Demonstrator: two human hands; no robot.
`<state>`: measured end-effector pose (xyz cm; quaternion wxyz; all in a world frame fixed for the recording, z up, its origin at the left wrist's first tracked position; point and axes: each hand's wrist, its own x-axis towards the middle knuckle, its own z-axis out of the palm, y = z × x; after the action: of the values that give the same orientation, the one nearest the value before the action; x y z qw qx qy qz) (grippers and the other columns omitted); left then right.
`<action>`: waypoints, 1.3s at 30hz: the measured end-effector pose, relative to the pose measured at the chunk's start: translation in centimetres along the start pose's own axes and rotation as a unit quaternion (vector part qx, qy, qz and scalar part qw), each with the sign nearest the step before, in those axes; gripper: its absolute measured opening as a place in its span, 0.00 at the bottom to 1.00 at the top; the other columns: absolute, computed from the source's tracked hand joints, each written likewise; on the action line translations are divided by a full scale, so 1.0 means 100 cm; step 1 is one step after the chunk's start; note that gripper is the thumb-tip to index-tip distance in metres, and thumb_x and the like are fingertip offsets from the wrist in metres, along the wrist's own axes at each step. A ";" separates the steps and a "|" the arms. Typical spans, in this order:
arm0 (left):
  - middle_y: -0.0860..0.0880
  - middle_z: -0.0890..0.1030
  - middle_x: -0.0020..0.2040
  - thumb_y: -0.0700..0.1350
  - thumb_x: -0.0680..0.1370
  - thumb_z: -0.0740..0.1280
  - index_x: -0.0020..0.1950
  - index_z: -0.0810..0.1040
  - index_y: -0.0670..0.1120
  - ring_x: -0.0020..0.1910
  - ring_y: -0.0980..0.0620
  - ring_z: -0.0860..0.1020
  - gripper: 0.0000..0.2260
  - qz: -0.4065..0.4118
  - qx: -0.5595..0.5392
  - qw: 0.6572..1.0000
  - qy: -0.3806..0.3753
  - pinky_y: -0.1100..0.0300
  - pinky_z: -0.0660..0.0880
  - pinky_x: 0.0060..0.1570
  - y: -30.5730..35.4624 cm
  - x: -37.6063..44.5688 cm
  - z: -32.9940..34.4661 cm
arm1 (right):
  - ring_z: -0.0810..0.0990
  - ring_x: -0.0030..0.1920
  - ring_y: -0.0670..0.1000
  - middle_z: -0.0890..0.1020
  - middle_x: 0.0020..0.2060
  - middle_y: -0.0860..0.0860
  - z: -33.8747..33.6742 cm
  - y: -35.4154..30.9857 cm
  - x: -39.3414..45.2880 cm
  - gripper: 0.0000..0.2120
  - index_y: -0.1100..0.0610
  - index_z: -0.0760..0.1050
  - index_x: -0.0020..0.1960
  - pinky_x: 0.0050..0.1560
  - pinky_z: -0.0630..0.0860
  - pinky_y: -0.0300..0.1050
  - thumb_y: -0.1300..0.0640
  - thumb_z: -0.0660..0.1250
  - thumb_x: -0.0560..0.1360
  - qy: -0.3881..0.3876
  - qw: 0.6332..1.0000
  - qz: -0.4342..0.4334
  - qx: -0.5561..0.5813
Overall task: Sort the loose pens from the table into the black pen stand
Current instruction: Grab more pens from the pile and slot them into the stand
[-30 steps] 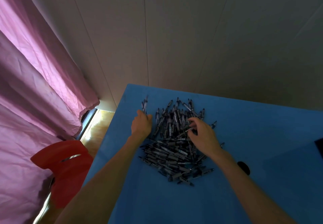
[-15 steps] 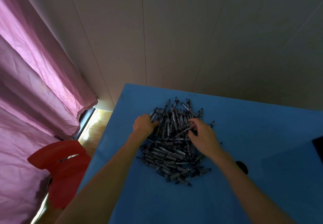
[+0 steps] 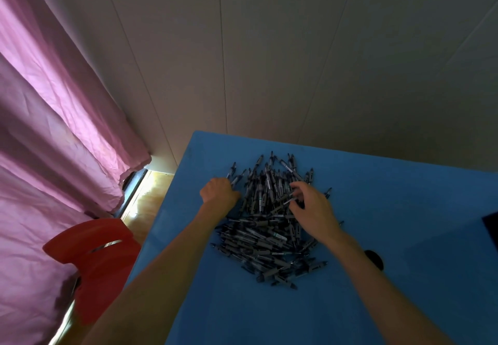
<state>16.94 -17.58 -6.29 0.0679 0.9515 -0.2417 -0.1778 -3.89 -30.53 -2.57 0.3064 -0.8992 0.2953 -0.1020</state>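
A large heap of dark pens (image 3: 269, 226) lies on the blue table (image 3: 390, 196). At the heap's left edge is my left hand (image 3: 219, 194), its fingers curled. A couple of pens (image 3: 233, 169) stick out past its knuckles. My right hand (image 3: 314, 210) lies on the heap's upper right, with thumb and fingertips curled round a pen (image 3: 289, 200). A dark object (image 3: 491, 227) is cut off at the table's right edge, and I cannot tell what it is.
A small black round thing (image 3: 374, 259) sits on the table beside my right forearm. A red chair (image 3: 94, 258) stands left of the table, below a pink curtain (image 3: 54, 129). A pale wall (image 3: 296, 62) rises just behind the table's far edge.
My left hand has come in from the far left to the heap's edge, bringing the stray pens with it. My right hand has stayed on the heap, and its fingers have shifted slightly.
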 end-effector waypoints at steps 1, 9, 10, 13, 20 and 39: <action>0.46 0.78 0.47 0.52 0.78 0.67 0.48 0.76 0.42 0.42 0.47 0.74 0.13 -0.003 -0.004 1.000 0.008 0.56 0.72 0.40 -0.002 -0.001 -0.001 | 0.79 0.51 0.49 0.79 0.58 0.48 0.000 0.000 0.000 0.19 0.54 0.70 0.71 0.54 0.79 0.47 0.58 0.65 0.80 0.001 1.000 0.000 0.000; 0.46 0.75 0.35 0.48 0.79 0.62 0.42 0.71 0.45 0.33 0.47 0.73 0.09 -0.024 -0.205 0.974 0.088 0.56 0.67 0.33 -0.029 0.000 0.006 | 0.79 0.51 0.47 0.79 0.58 0.48 0.001 0.002 -0.002 0.19 0.54 0.71 0.70 0.53 0.77 0.43 0.58 0.65 0.80 0.006 1.000 -0.001 -0.004; 0.47 0.73 0.33 0.46 0.79 0.63 0.38 0.69 0.46 0.31 0.48 0.70 0.10 -0.023 -0.248 0.963 0.103 0.57 0.65 0.32 -0.031 -0.001 0.008 | 0.79 0.51 0.47 0.79 0.58 0.48 0.001 0.002 -0.002 0.18 0.54 0.71 0.70 0.53 0.76 0.42 0.58 0.65 0.80 0.009 1.000 -0.005 -0.005; 0.49 0.66 0.28 0.45 0.80 0.63 0.33 0.63 0.48 0.28 0.51 0.64 0.17 0.014 -0.379 0.910 0.166 0.56 0.61 0.31 -0.032 -0.008 0.012 | 0.78 0.53 0.46 0.79 0.58 0.48 0.001 0.002 -0.003 0.18 0.54 0.71 0.70 0.56 0.76 0.43 0.58 0.65 0.80 0.015 1.000 -0.008 -0.001; 0.38 0.68 0.30 0.49 0.82 0.66 0.36 0.65 0.36 0.29 0.49 0.67 0.22 0.052 -0.507 0.824 0.249 0.57 0.64 0.31 -0.031 -0.012 0.020 | 0.78 0.53 0.47 0.80 0.57 0.49 0.007 0.002 -0.005 0.18 0.55 0.72 0.69 0.57 0.78 0.46 0.59 0.65 0.80 0.031 0.999 -0.019 0.000; 0.49 0.61 0.27 0.61 0.69 0.78 0.33 0.65 0.46 0.26 0.50 0.61 0.26 0.028 -0.259 0.960 -0.099 0.57 0.61 0.29 -0.010 -0.008 0.013 | 0.78 0.54 0.46 0.79 0.57 0.47 0.008 -0.009 -0.010 0.17 0.53 0.73 0.68 0.57 0.79 0.49 0.58 0.64 0.80 0.028 0.999 -0.025 -0.011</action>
<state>16.22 -16.40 -7.42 0.2930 0.8716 -0.2197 -0.3260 -4.01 -29.00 -2.65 0.2849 -0.9065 0.2823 -0.1318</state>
